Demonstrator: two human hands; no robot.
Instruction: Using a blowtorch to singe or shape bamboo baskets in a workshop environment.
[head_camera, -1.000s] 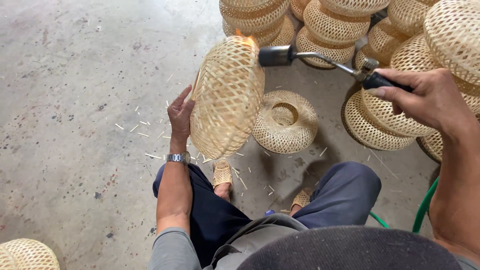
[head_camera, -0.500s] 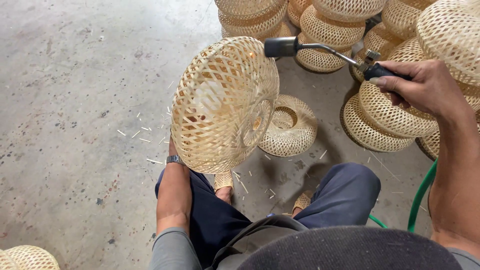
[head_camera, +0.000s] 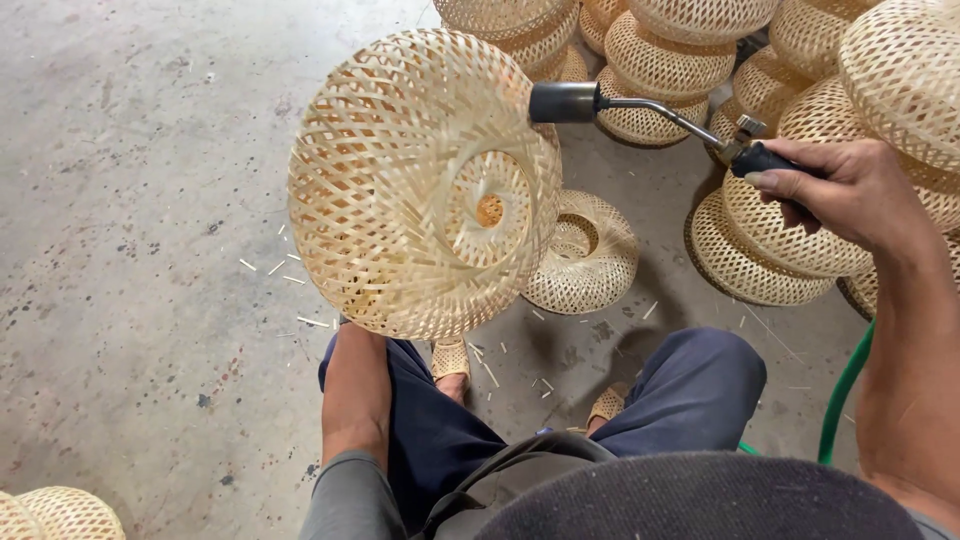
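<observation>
Head view: right hand (head_camera: 850, 190) grips torch (head_camera: 640, 110) beside woven shade (head_camera: 400, 190); flame unclear.

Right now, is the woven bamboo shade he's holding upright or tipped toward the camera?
Tipped: the woven bamboo shade shows its round opening and hollow inside to the camera, beside the torch nozzle.

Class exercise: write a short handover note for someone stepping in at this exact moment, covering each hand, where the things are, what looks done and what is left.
Left hand: hidden behind the woven bamboo shade, which it holds up from behind; the grip cannot be seen.
Right hand: closed on the handle of the gas torch, nozzle at the shade's upper right edge. No flame can be made out.
Nearby: another woven shade lies on the concrete floor ahead of the knees; stacked shades stand beyond and to the right; a green hose runs by the right arm.
Done: cannot tell how much of the shade is treated.
Left: likely the rest of the shade.
</observation>
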